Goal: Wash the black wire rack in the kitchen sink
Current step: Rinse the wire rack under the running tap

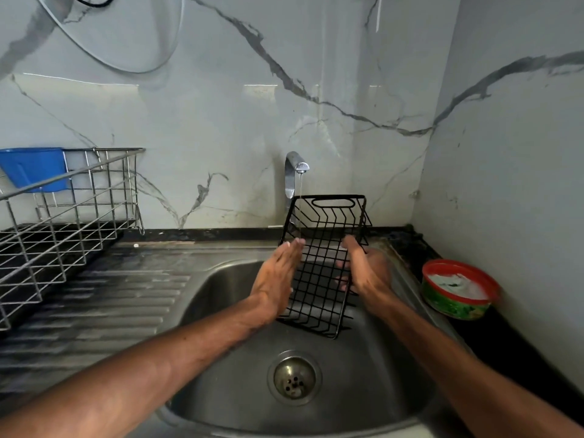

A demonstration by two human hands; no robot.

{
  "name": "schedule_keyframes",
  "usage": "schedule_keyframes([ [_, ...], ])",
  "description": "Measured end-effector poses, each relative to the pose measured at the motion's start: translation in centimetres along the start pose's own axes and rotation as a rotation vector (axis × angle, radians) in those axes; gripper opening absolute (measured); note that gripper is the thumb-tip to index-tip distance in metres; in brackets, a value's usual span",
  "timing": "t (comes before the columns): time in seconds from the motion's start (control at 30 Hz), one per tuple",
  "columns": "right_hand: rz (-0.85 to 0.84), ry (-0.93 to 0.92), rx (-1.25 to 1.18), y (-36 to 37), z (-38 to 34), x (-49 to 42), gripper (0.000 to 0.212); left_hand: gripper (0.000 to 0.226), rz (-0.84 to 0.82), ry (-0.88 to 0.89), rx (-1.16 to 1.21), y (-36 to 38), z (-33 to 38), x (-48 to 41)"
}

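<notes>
Head: black wire rack partly hides right hand; tub blurred.

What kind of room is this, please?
Most likely a home kitchen: a stainless steel sink with a running chrome tap, and a silver wire dish drainer beside it.
</notes>
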State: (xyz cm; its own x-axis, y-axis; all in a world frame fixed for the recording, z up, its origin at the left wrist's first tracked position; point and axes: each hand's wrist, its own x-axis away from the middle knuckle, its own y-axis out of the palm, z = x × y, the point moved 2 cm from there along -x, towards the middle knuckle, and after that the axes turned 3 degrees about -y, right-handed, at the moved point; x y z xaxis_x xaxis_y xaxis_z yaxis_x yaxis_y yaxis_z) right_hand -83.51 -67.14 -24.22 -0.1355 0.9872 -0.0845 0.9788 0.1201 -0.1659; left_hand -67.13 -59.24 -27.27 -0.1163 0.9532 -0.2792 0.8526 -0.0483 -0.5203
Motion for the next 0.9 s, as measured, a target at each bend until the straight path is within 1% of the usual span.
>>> schedule_keyframes([
  [0.1,-0.012,0.003,-0.017,0.4,-0.1,0.4,0.058,0.094,-0.019,-0.066,0.025,-0.3,-0.5,-1.0],
  [0.13,0.001,0.011,-0.019,0.4,0.0,0.4,0.057,0.095,-0.036,-0.055,0.027,-0.3,-0.4,-1.1],
  [0.23,0.074,-0.002,-0.011,0.5,0.8,-0.6,0.081,0.097,-0.087,0.081,0.015,0.0,0.5,-0.7],
  [0.27,0.096,-0.022,0.000,0.5,1.1,-1.0,0.085,0.097,-0.120,0.134,0.003,0.0,0.7,-0.5],
  [0.33,0.140,-0.041,0.022,0.3,1.2,-1.4,0.083,0.092,-0.203,0.221,-0.006,0.0,0.9,0.0],
  [0.4,0.158,-0.061,0.000,0.1,1.0,-1.5,0.078,0.080,-0.290,0.315,0.031,-0.4,1.0,0.3],
  [0.47,0.179,-0.076,-0.039,-0.1,0.5,-1.4,0.080,0.067,-0.406,0.406,0.132,-1.3,0.9,0.9],
  [0.5,0.190,-0.079,-0.058,-0.1,0.6,-1.5,0.080,0.058,-0.435,0.434,0.203,-2.0,0.6,1.3],
  [0.57,0.193,-0.084,-0.093,-0.2,0.8,-1.7,0.077,0.039,-0.449,0.435,0.391,-3.3,-0.4,2.0],
  [0.63,0.192,-0.069,-0.107,-0.1,0.6,-1.1,0.073,0.030,-0.489,0.389,0.626,-4.1,-1.4,2.6],
  [0.7,0.184,-0.078,-0.113,0.0,0.3,-0.7,0.065,0.033,-0.534,0.359,0.850,-4.6,-1.9,2.9],
  [0.77,0.191,-0.088,-0.117,0.1,0.4,-0.5,0.061,0.038,-0.567,0.375,0.977,-4.9,-1.8,3.2],
  [0.83,0.183,-0.109,-0.118,0.0,0.3,-0.6,0.065,0.035,-0.554,0.381,0.990,-5.2,-1.6,3.6],
  [0.87,0.188,-0.117,-0.119,-0.1,0.2,-0.6,0.070,0.037,-0.547,0.379,0.983,-4.9,-1.4,3.8],
  [0.9,0.197,-0.111,-0.118,-0.3,0.1,-0.5,0.073,0.046,-0.544,0.380,0.961,-4.3,-1.1,3.9],
])
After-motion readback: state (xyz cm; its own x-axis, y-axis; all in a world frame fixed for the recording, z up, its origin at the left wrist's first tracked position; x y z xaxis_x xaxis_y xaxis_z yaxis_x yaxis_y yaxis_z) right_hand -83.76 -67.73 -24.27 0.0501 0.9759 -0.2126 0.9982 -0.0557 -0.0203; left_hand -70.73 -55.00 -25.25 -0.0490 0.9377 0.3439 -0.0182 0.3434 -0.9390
